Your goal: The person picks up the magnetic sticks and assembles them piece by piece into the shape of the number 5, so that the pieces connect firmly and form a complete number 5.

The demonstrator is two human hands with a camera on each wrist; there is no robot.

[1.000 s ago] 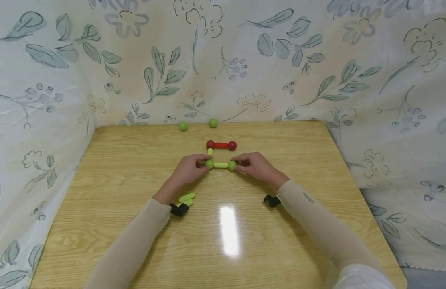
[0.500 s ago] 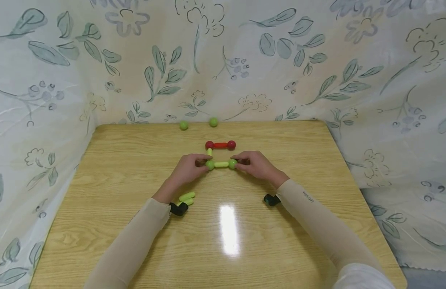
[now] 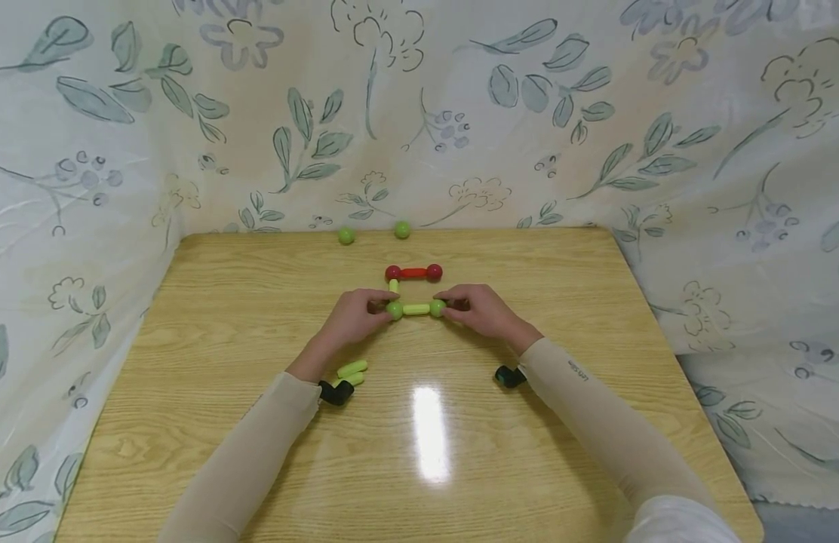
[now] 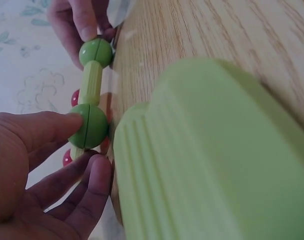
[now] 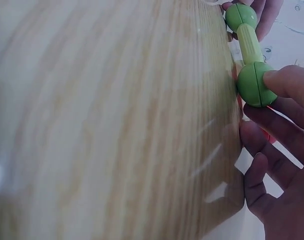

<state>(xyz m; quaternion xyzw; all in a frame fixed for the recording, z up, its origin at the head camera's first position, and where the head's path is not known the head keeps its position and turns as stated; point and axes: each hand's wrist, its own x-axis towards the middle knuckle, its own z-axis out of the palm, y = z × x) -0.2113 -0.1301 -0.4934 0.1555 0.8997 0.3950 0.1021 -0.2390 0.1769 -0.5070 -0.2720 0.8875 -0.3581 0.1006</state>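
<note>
Left ball (image 3: pixel 395 310) and right ball (image 3: pixel 437 308), both green and joined by a yellow rod (image 3: pixel 416 309), lie on the desk (image 3: pixel 365 467) beyond two beige sleeves (image 3: pixel 246 460) that slant inward from the near side. Two loose rods (image 3: pixel 352 369) lie beside the left wrist. Past the sleeves, the hands turn toward each other: the left hand (image 3: pixel 357 315) pinches the left ball between thumb and fingers; the right hand (image 3: pixel 484 308) pinches the right ball likewise, other fingers loosely curled. Just beyond, a second rod (image 3: pixel 394 286) meets a red bar (image 3: pixel 413 272) at its left red ball (image 3: pixel 392 273). Two spare balls (image 3: pixel 402 230), green, sit apart by the far edge, before a floral cloth (image 3: pixel 250 128).
</note>
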